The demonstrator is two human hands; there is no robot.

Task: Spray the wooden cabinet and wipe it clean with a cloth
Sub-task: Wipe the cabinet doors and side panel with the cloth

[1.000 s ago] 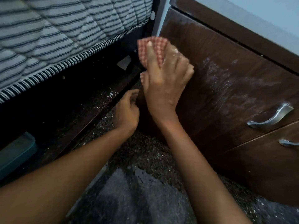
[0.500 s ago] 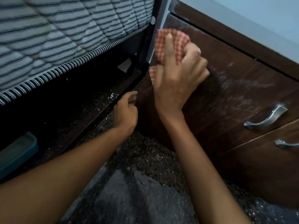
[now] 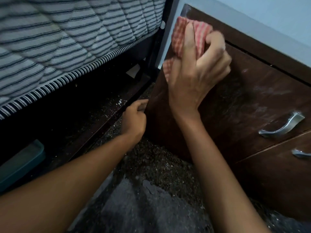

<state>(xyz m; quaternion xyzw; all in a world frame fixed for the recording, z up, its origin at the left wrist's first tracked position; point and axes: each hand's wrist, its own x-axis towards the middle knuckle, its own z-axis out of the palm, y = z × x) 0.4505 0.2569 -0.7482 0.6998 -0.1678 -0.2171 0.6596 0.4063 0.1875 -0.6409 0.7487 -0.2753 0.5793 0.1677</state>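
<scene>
Both my grips clamp: right hand (image 3: 193,81) on checked cloth (image 3: 178,36) at twelve o'clock, left hand (image 3: 133,117) on the wooden cabinet (image 3: 252,101) edge.

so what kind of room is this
Most likely a bedroom: a striped quilted mattress on a dark bed frame stands right beside the wooden cabinet with metal drawer handles, which the right hand is wiping with a red checked cloth.
</scene>
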